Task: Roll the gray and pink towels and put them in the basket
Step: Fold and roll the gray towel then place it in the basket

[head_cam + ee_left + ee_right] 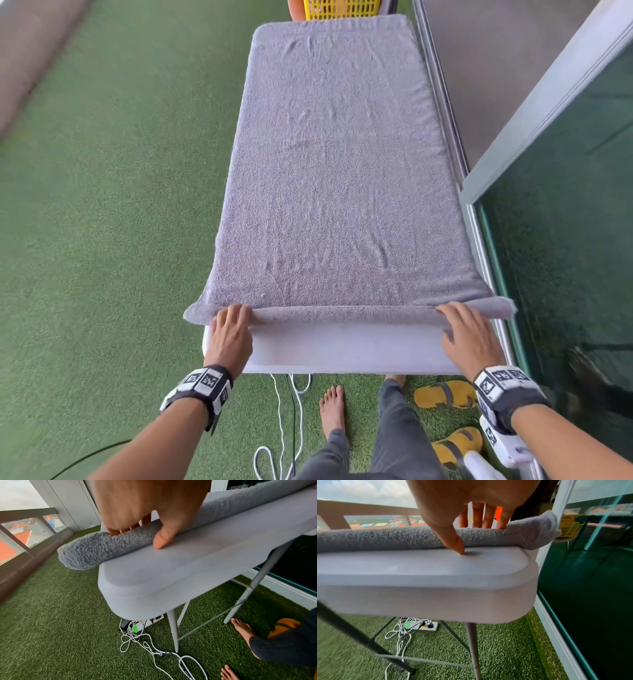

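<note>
We are barely started: both our left hand [230, 329] and right hand [463, 331] curl round the first turn of the gray towel [337, 178] at the table's [342, 353] six-o'clock edge, the pink towel unseen, the basket [339, 8] at twelve.

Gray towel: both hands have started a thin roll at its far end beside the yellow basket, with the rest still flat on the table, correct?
Not quite. The head view shows the roll started at the near end of the gray towel, where the left hand and right hand grip it; the yellow basket sits at the opposite end. The rest does lie flat on the table.
</note>
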`<action>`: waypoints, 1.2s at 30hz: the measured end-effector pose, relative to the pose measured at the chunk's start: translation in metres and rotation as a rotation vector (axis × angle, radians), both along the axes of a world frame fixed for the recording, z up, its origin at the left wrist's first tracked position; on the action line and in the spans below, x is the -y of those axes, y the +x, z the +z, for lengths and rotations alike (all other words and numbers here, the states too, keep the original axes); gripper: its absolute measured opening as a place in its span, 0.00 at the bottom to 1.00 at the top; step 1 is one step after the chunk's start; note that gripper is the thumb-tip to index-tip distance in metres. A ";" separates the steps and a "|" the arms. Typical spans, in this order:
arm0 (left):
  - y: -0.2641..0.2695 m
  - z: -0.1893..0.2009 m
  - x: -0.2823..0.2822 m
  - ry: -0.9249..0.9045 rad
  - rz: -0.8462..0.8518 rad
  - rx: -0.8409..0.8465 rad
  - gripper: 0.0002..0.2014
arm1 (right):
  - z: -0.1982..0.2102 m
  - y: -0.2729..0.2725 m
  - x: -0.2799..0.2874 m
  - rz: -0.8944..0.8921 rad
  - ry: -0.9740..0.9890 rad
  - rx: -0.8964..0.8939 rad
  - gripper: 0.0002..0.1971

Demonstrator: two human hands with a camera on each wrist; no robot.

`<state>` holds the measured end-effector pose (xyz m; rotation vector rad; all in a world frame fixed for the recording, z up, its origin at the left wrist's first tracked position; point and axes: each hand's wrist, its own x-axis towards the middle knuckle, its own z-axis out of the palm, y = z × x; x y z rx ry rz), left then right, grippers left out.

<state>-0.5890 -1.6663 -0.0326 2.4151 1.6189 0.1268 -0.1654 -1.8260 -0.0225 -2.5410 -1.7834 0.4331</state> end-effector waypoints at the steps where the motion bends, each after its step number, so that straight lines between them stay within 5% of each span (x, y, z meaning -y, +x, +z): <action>1: 0.000 -0.002 -0.003 -0.004 -0.004 0.024 0.22 | 0.002 0.001 -0.002 -0.004 0.014 -0.013 0.24; 8: -0.002 0.009 -0.006 -0.063 -0.108 0.003 0.07 | 0.019 0.009 -0.006 -0.018 -0.126 0.075 0.08; 12: -0.006 0.007 -0.008 -0.075 -0.072 0.039 0.12 | 0.023 0.013 -0.011 -0.039 -0.047 0.076 0.07; 15: -0.008 -0.001 -0.009 0.050 -0.068 0.034 0.17 | 0.019 0.014 -0.011 0.005 0.149 0.053 0.20; 18: -0.010 -0.014 0.012 0.060 -0.147 0.091 0.19 | 0.012 -0.003 0.002 0.047 0.232 -0.058 0.17; 23: -0.009 -0.012 0.024 -0.060 -0.105 0.050 0.30 | 0.002 -0.012 0.020 0.003 0.079 -0.116 0.27; 33: 0.001 0.009 0.030 0.018 -0.124 0.120 0.11 | 0.021 -0.012 0.004 0.030 -0.087 -0.031 0.17; 36: -0.002 0.009 0.028 0.035 -0.133 0.107 0.07 | 0.029 -0.004 -0.004 0.042 -0.088 -0.034 0.06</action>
